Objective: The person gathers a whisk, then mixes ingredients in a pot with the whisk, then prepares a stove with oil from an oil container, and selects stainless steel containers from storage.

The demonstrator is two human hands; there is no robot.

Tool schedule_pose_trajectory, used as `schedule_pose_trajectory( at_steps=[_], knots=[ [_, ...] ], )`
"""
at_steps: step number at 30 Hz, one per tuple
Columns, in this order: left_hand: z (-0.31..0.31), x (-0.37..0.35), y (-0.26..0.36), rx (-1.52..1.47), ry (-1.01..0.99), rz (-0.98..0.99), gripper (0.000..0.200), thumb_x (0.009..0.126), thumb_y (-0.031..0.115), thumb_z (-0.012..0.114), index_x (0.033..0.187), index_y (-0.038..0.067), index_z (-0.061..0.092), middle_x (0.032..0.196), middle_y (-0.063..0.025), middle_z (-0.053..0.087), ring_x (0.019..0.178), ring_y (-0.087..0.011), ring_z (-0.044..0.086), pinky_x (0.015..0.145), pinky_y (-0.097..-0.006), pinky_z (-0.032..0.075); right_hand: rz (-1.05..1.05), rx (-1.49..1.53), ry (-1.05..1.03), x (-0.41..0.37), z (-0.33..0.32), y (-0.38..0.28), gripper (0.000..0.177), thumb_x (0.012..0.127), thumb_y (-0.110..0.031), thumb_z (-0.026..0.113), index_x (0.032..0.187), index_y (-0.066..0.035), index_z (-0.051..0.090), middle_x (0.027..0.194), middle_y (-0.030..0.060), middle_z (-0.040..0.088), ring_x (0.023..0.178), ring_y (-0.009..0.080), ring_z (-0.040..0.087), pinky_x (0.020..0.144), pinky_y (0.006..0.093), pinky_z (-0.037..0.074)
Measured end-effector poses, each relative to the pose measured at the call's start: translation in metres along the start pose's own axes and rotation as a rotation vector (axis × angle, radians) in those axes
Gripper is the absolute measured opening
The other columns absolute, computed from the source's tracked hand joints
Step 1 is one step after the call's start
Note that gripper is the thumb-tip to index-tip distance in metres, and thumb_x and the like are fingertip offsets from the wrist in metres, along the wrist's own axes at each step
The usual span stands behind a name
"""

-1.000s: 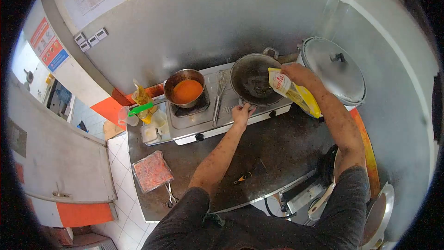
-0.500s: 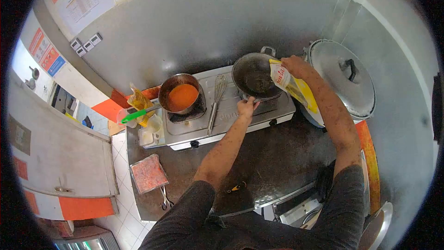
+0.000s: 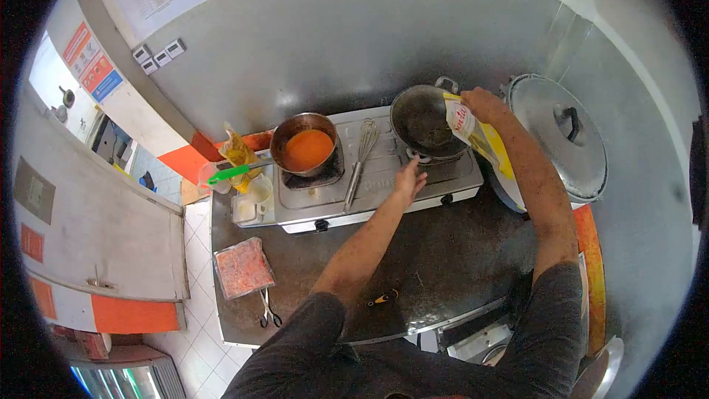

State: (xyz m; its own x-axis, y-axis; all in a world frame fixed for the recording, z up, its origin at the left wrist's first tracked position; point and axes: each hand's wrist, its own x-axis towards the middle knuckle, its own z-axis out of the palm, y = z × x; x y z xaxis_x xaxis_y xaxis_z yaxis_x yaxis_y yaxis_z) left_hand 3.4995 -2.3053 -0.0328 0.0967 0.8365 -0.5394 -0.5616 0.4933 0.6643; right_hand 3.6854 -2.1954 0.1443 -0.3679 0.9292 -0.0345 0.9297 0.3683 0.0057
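Observation:
My right hand (image 3: 484, 106) grips the upper end of a yellow-and-white pouch (image 3: 478, 137), tilted with one end over the rim of a dark wok (image 3: 421, 120). The wok rests on the right burner of a two-burner gas stove (image 3: 384, 185). Just below the wok's near handle (image 3: 418, 157) is my left hand (image 3: 410, 181), its fingers apart and holding nothing. A whisk (image 3: 360, 162) lies on the stove between the wok and a saucepan (image 3: 303, 145) of orange sauce with a green handle.
A large lidded pot (image 3: 557, 133) stands right of the stove. Left of it are another yellow pouch (image 3: 238, 151) and clear plastic cups (image 3: 258, 188). On the counter lie a bag of reddish food (image 3: 244, 267), scissors or tongs (image 3: 269, 312) and a small yellow-black tool (image 3: 382, 298).
My left hand has let go of the wok's near handle and drawn slightly back toward me. The pouch stays tilted over the wok in my right hand. The camera view has shifted a little.

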Motion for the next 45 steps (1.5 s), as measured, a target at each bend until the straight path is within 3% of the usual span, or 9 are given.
schedule_pose_trajectory(
  at_steps=[8, 16, 22, 26, 30, 34, 36, 42, 45],
  knots=[
    [-0.151, -0.174, -0.043, 0.507, -0.367, 0.067, 0.036, 0.089, 0.032, 0.049, 0.113, 0.006, 0.050, 0.087, -0.0021, 0.057, 0.069, -0.0095, 0.055, 0.056, -0.0231, 0.043, 0.052, 0.002, 0.043, 0.005, -0.006, -0.006, 0.021, 0.085, -0.019, 0.045, 0.093, -0.002, 0.054, 0.092, 0.0205, 0.058, 0.089, 0.0365, 0.056, 0.078, 0.0450, 0.044],
    [-0.324, -0.365, -0.074, 0.440, 0.028, -0.081, 0.031, 0.088, 0.027, 0.051, 0.111, 0.006, 0.052, 0.086, -0.0012, 0.060, 0.061, -0.0079, 0.052, 0.051, -0.0203, 0.040, 0.243, -0.063, 0.318, -0.019, 0.055, -0.022, 0.016, 0.083, -0.013, 0.046, 0.096, -0.005, 0.050, 0.088, 0.0186, 0.059, 0.086, 0.0371, 0.056, 0.072, 0.0456, 0.046],
    [-0.398, -0.449, -0.093, 0.467, 0.290, -0.088, 0.034, 0.087, 0.031, 0.050, 0.106, 0.003, 0.053, 0.084, -0.0050, 0.062, 0.053, -0.0101, 0.054, 0.043, -0.0211, 0.038, 0.423, 0.204, 0.725, -0.037, 0.094, -0.060, 0.025, 0.088, -0.020, 0.035, 0.101, -0.009, 0.053, 0.081, 0.0241, 0.059, 0.075, 0.0420, 0.057, 0.064, 0.0522, 0.043],
    [-0.445, -0.495, -0.099, 0.450, 0.325, -0.023, 0.034, 0.086, 0.030, 0.050, 0.106, 0.003, 0.053, 0.085, -0.0056, 0.062, 0.055, -0.0104, 0.056, 0.041, -0.0214, 0.036, 0.592, 0.196, 0.841, -0.082, 0.049, -0.138, 0.028, 0.090, -0.030, 0.035, 0.103, -0.011, 0.052, 0.080, 0.0226, 0.060, 0.076, 0.0417, 0.057, 0.064, 0.0510, 0.043],
    [-0.504, -0.542, -0.107, 0.382, 0.414, -0.029, 0.033, 0.085, 0.029, 0.049, 0.106, 0.004, 0.054, 0.086, -0.0060, 0.062, 0.056, -0.0113, 0.058, 0.041, -0.0213, 0.036, 0.449, 0.124, 0.927, -0.128, -0.006, -0.230, 0.021, 0.087, -0.026, 0.045, 0.093, -0.010, 0.056, 0.075, 0.0183, 0.060, 0.074, 0.0383, 0.057, 0.062, 0.0463, 0.043],
    [-0.558, -0.586, -0.115, 0.315, 0.521, -0.055, 0.032, 0.085, 0.030, 0.049, 0.105, 0.005, 0.054, 0.088, -0.0065, 0.062, 0.061, -0.0127, 0.059, 0.043, -0.0209, 0.036, 0.299, 0.216, 0.856, -0.179, -0.045, -0.335, 0.033, 0.087, -0.030, 0.047, 0.097, -0.002, 0.061, 0.085, 0.0211, 0.061, 0.079, 0.0353, 0.059, 0.069, 0.0413, 0.044],
    [-0.573, -0.602, -0.112, 0.319, 0.537, -0.064, 0.033, 0.085, 0.032, 0.049, 0.105, 0.006, 0.054, 0.089, -0.0067, 0.063, 0.065, -0.0133, 0.059, 0.045, -0.0214, 0.036, 0.098, 0.496, 0.576, -0.187, -0.058, -0.381, 0.033, 0.086, -0.029, 0.050, 0.100, -0.001, 0.060, 0.087, 0.0202, 0.062, 0.082, 0.0314, 0.060, 0.074, 0.0378, 0.044],
    [-0.599, -0.610, -0.087, 0.352, 0.513, -0.047, 0.036, 0.084, 0.036, 0.050, 0.105, 0.007, 0.054, 0.091, -0.0051, 0.062, 0.070, -0.0137, 0.060, 0.052, -0.0255, 0.040, -0.015, 1.235, 0.453, -0.115, -0.065, -0.502, 0.027, 0.084, -0.022, 0.055, 0.080, 0.004, 0.061, 0.055, 0.0073, 0.055, 0.033, 0.0113, 0.045, 0.031, 0.0259, 0.031],
    [-0.613, -0.607, -0.090, 0.327, 0.546, -0.014, 0.037, 0.084, 0.038, 0.050, 0.104, 0.007, 0.054, 0.091, -0.0052, 0.062, 0.071, -0.0145, 0.060, 0.053, -0.0257, 0.040, -0.043, 1.495, 0.628, -0.052, -0.082, -0.536, 0.026, 0.084, -0.018, 0.053, 0.080, 0.007, 0.057, 0.056, 0.0094, 0.056, 0.035, 0.0141, 0.048, 0.033, 0.0269, 0.037]
  ],
)
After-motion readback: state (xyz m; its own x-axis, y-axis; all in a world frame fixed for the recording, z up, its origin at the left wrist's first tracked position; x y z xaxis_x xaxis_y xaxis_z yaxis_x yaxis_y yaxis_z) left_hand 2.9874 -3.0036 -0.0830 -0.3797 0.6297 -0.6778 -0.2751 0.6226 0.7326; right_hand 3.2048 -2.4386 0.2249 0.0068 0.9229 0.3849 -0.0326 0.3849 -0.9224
